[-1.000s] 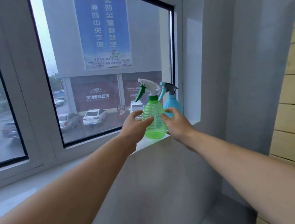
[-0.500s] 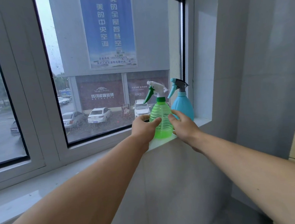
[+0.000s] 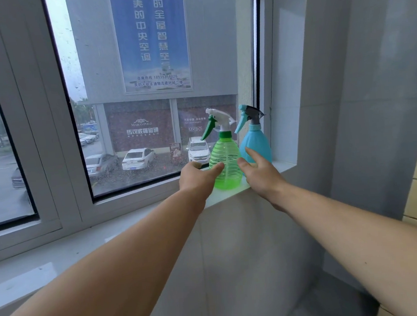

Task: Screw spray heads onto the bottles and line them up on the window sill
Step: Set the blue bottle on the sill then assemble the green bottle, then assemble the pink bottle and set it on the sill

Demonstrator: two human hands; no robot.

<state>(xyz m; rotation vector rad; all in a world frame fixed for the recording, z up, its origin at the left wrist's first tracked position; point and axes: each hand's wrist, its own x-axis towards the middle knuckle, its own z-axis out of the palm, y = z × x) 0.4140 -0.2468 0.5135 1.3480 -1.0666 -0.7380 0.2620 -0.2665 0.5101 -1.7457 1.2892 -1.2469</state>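
So my left hand (image 3: 199, 177) is up at the window sill (image 3: 276, 168), thumb laid against the 9 o'clock side of the green bottle (image 3: 226, 167), fingers curled round the back where I can't see them, so it's a loose cup more than a real squeeze. The bottle's standing upright on the sill near its front edge, white-and-green spray head (image 3: 215, 122) already on and looking seated. At its 3 o'clock, just beside it and maybe touching, is the blue bottle (image 3: 255, 142) tucked into the corner, grey-and-teal spray head (image 3: 250, 115) on too.

My right hand (image 3: 260, 173) is open, fingers spread, sitting at the green bottle's 3 o'clock side and not gripping anything.

I'd say I'm at the lining-up bit: both heads are screwed on, both triggers pointing toward 9 o'clock. Next is probably just letting go gently so the green one doesn't wobble off that front edge.
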